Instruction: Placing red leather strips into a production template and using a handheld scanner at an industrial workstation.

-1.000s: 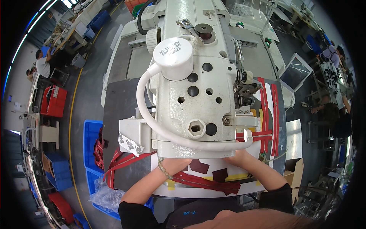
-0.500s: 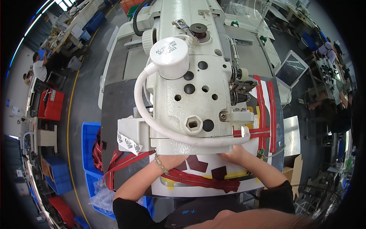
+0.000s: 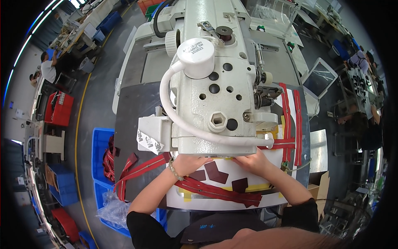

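Note:
My left hand (image 3: 187,163), with a beaded bracelet (image 3: 175,171) at the wrist, reaches under the front of a white sewing machine head (image 3: 211,112). From the other side my right hand (image 3: 252,162) also reaches in beneath it. The machine hides the fingers of both hands and whatever they may touch. Below them, dark maroon fabric patches (image 3: 216,172) lie on a white sheet (image 3: 269,177) with yellow strips. A red zipper (image 3: 219,192) runs across the sheet close to my body, and another red zipper (image 3: 145,167) stretches out left of my left wrist.
More red zippers (image 3: 297,128) lie right of the machine, near a tilted screen (image 3: 319,78). Blue bins (image 3: 102,155) with red zippers and clear plastic stand at the left. An open cardboard box (image 3: 319,184) is at the right. Other people work along both sides.
The view has shifted, so the machine appears slightly higher and farther right. More of both hands shows below the machine's front edge, while they stay in much the same place.

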Motion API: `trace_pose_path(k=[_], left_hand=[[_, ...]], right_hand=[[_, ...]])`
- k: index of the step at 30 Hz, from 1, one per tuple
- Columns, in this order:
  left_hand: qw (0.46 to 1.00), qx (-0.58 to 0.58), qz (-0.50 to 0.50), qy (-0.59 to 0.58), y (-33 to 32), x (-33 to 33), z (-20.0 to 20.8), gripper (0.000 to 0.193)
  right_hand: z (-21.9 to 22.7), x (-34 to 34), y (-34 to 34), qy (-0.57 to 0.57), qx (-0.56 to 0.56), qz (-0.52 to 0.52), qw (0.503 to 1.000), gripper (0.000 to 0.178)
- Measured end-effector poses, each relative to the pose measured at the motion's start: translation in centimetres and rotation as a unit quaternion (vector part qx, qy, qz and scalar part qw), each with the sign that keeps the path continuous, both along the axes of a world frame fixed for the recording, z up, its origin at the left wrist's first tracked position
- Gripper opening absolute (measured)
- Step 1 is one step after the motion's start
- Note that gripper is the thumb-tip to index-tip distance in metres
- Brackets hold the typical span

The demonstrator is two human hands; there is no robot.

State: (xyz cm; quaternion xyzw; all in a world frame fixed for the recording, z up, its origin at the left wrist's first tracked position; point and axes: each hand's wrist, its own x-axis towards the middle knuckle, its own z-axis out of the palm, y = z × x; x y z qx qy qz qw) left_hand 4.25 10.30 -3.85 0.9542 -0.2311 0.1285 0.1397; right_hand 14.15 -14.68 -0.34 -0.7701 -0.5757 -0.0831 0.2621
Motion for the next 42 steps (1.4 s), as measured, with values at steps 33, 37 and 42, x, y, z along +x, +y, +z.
trace_pose_path(k=[33,37,42], left_hand=[[0.849,-0.343,-0.013,0.401,2.4,2.3,-2.2,0.045],[0.823,-0.374,-0.008,0.428,2.3,2.4,-2.4,0.046],[0.936,0.002,-0.137,0.323,1.8,2.9,-1.8,0.049]], right_hand=[[-0.5,0.2,-0.5,-0.033,-0.004,-0.002,0.999,0.028],[-0.3,0.2,-0.5,-0.027,-0.007,0.005,1.000,0.024],[0.0,-0.7,-0.5,-0.010,-0.018,-0.009,1.000,0.025]])
